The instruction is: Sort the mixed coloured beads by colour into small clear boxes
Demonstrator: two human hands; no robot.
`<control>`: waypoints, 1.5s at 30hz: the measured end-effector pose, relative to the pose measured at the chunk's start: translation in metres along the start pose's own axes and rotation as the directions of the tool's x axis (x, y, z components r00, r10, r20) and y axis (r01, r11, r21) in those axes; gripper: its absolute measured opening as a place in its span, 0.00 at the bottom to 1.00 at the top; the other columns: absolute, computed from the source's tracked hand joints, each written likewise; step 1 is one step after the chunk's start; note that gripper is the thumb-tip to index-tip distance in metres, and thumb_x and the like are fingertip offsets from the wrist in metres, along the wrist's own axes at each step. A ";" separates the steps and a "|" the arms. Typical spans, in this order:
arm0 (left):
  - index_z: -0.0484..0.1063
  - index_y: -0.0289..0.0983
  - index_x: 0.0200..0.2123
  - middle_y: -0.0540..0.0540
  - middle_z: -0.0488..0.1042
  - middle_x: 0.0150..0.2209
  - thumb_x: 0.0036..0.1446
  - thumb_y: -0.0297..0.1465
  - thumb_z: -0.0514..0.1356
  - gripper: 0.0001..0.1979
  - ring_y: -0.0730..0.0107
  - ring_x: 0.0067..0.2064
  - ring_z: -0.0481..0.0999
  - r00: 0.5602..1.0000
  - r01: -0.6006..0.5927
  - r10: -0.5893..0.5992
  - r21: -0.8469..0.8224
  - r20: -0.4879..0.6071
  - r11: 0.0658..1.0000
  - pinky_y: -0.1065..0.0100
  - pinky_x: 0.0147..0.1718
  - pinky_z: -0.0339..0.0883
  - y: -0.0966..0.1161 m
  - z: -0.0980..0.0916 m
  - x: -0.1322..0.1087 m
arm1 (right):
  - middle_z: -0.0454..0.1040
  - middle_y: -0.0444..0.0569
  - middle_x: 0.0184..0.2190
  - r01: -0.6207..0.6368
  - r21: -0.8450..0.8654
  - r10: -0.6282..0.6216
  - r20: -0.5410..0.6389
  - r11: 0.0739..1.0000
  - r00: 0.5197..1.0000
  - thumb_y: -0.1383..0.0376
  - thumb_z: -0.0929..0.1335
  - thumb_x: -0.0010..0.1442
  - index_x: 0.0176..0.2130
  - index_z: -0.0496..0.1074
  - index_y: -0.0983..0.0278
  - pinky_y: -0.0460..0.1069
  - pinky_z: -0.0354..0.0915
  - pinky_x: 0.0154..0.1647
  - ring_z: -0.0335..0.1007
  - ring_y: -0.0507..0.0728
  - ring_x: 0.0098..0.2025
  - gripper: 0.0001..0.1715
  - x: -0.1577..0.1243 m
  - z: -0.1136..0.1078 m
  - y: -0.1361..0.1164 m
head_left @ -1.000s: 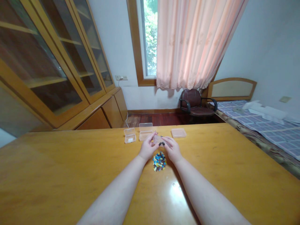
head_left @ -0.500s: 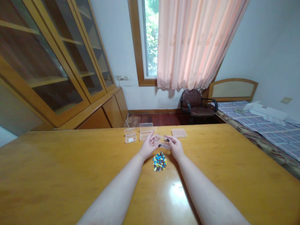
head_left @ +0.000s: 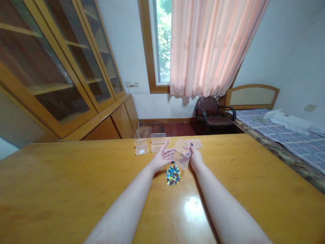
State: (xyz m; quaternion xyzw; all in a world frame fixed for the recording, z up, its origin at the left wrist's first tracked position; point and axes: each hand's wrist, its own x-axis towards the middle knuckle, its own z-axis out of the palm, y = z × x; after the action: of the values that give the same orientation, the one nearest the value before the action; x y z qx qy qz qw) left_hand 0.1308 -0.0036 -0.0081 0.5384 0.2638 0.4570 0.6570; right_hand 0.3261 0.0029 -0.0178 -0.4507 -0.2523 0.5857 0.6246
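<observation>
Both hands hold a small clear plastic box [head_left: 180, 157] with its hinged lid swung open, just above the wooden table [head_left: 76, 183]. My left hand [head_left: 161, 157] cups the box's left side with fingers spread. On the right side, my right hand [head_left: 195, 156] grips the box near the lid. A small pile of colourful little pieces [head_left: 173, 175], blue, yellow and dark, lies on the table directly below the box and between my wrists.
Three more clear boxes sit at the table's far edge: a small one [head_left: 141, 147], a larger one [head_left: 157, 142] with its lid up, and a flat one [head_left: 194, 144]. Beyond are a glass-door cabinet [head_left: 58, 67], a chair [head_left: 213, 113] and a bed [head_left: 291, 135].
The box was shut between my hands; its lid has swung open and it now tilts over the pile. My right hand has shifted slightly to the right and farther away.
</observation>
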 end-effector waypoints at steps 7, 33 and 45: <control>0.43 0.49 0.65 0.36 0.60 0.60 0.40 0.26 0.70 0.54 0.52 0.59 0.64 0.998 0.018 -0.022 0.063 0.059 0.998 0.53 0.53 0.63 -0.003 0.002 0.000 | 0.71 0.48 0.12 -0.063 0.034 0.064 -0.024 0.997 0.998 0.58 0.60 0.62 0.29 0.74 0.69 0.47 0.61 0.21 0.64 0.53 0.14 0.22 0.005 -0.005 0.001; 0.77 0.40 0.33 0.43 0.74 0.49 0.53 0.32 0.62 0.05 0.60 0.51 0.71 0.971 -0.203 0.191 0.917 0.143 0.342 0.56 0.53 0.61 0.001 0.008 0.000 | 0.78 0.51 0.31 0.227 -0.098 -0.232 -0.039 0.969 0.972 0.52 0.67 0.53 0.35 0.71 0.64 0.54 0.70 0.37 0.75 0.59 0.34 0.18 0.008 -0.002 0.012; 0.79 0.43 0.32 0.44 0.77 0.44 0.51 0.33 0.63 0.05 0.52 0.55 0.65 0.984 -0.038 0.179 0.984 0.006 0.174 0.50 0.54 0.53 -0.008 0.010 0.001 | 0.71 0.57 0.49 0.424 -0.576 -0.555 -0.062 0.699 0.830 0.53 0.67 0.52 0.49 0.68 0.66 0.54 0.61 0.48 0.66 0.60 0.48 0.28 0.000 -0.003 0.009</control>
State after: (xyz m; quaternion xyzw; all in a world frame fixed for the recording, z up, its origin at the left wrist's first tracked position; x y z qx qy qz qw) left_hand 0.1423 -0.0070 -0.0127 0.8245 0.4916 0.2572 0.1114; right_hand 0.3235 0.0010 -0.0267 -0.5883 -0.4433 0.2450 0.6304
